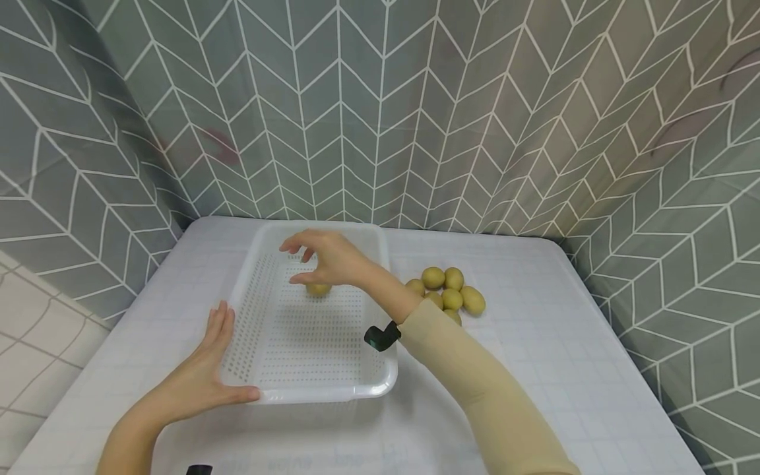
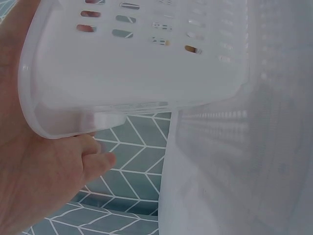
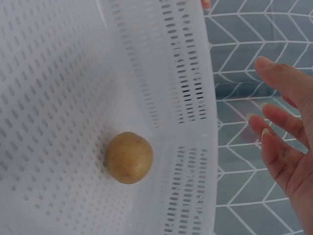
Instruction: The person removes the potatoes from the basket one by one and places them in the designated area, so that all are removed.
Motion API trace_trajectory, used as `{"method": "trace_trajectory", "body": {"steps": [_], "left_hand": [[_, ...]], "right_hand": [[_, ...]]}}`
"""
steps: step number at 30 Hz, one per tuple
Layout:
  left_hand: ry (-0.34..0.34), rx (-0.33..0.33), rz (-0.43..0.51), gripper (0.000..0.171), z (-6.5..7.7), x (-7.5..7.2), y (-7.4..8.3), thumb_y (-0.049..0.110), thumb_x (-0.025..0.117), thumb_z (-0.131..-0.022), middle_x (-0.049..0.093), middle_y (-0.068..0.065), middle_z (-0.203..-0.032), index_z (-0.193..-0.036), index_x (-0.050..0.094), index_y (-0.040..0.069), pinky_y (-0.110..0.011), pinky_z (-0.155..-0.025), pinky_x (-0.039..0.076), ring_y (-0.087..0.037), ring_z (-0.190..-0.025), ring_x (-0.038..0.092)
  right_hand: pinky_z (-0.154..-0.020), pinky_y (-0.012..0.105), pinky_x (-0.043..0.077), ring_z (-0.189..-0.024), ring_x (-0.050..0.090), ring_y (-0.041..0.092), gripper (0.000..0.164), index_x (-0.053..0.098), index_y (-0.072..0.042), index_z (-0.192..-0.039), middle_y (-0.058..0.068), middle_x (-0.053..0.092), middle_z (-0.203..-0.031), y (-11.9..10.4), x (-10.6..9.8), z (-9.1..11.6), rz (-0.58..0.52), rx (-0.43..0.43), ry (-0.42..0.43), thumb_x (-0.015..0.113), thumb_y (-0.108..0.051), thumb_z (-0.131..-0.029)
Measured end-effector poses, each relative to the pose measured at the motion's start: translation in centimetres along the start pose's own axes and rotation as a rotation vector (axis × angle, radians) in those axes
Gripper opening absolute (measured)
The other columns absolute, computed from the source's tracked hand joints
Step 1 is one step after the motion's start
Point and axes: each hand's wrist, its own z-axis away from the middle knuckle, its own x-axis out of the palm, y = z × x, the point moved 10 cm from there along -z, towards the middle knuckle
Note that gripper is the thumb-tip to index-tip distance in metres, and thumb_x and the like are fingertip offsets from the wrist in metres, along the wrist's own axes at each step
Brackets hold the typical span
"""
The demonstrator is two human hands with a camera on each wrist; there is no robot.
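Note:
A white perforated plastic basket (image 1: pixel 315 396) stands on the table. My left hand (image 1: pixel 204 369) rests against its near left corner, thumb along the front rim and fingers straight at the left side. In the left wrist view the basket's rim (image 2: pixel 29 98) lies against that hand. Above the basket my right hand (image 1: pixel 332 257) hovers, fingers spread and slightly bent with nothing between them. One potato (image 3: pixel 129 157) sits on the basket floor near a corner. From the head view this potato (image 1: pixel 318 289) is partly hidden under the right hand.
Several potatoes (image 1: pixel 452 299) lie in a cluster on the white tabletop (image 1: pixel 552 343), right of the basket, some partly hidden by the right forearm. A curtain with a grey-green chevron pattern (image 1: pixel 380 119) hangs behind the table and along its sides.

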Motion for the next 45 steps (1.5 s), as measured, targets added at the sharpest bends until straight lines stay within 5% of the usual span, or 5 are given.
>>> {"method": "trace_trajectory", "body": {"steps": [11,23,32,45], "left_hand": [[0.005,0.005,0.008,0.136,0.0,0.0,0.1,0.040,0.087,-0.064,-0.023,-0.018,-0.156,-0.149,-0.009,-0.005,-0.077,-0.096,0.014,-0.039,-0.141,-0.022],[0.001,0.001,0.024,0.137,0.0,-0.1,0.0,0.039,0.088,-0.064,-0.024,-0.016,-0.156,-0.150,-0.010,-0.004,-0.077,-0.097,0.011,-0.036,-0.140,-0.025],[0.009,0.007,0.023,0.137,0.0,-0.1,0.0,0.039,0.088,-0.063,-0.024,-0.015,-0.156,-0.150,-0.010,-0.003,-0.077,-0.096,0.012,-0.034,-0.141,-0.025],[0.006,0.010,0.031,0.137,0.0,-0.1,0.0,0.039,0.088,-0.064,-0.025,-0.015,-0.156,-0.150,-0.010,-0.003,-0.076,-0.099,0.011,-0.035,-0.141,-0.024]], "right_hand": [[-0.080,0.016,0.047,-0.090,0.065,0.011,0.063,0.058,-0.014,-0.130,0.001,0.061,-0.118,4.3,3.5,-0.2,-0.003,0.232,-0.185,0.082,-0.034,-0.076],[-0.089,0.033,0.047,-0.115,0.055,0.022,0.056,0.053,-0.016,-0.136,0.010,0.057,-0.131,7.3,6.3,1.1,-0.001,0.421,-0.325,0.072,-0.021,-0.083],[-0.095,0.035,0.046,-0.113,0.055,0.019,0.062,0.048,-0.024,-0.142,0.005,0.051,-0.137,7.8,8.3,1.6,0.260,0.433,-0.460,0.072,-0.029,-0.085],[-0.082,0.027,0.047,-0.095,0.055,0.013,0.051,0.057,-0.018,-0.131,0.000,0.059,-0.112,8.0,9.4,1.9,0.307,0.423,-0.491,0.075,-0.019,-0.082]]}}
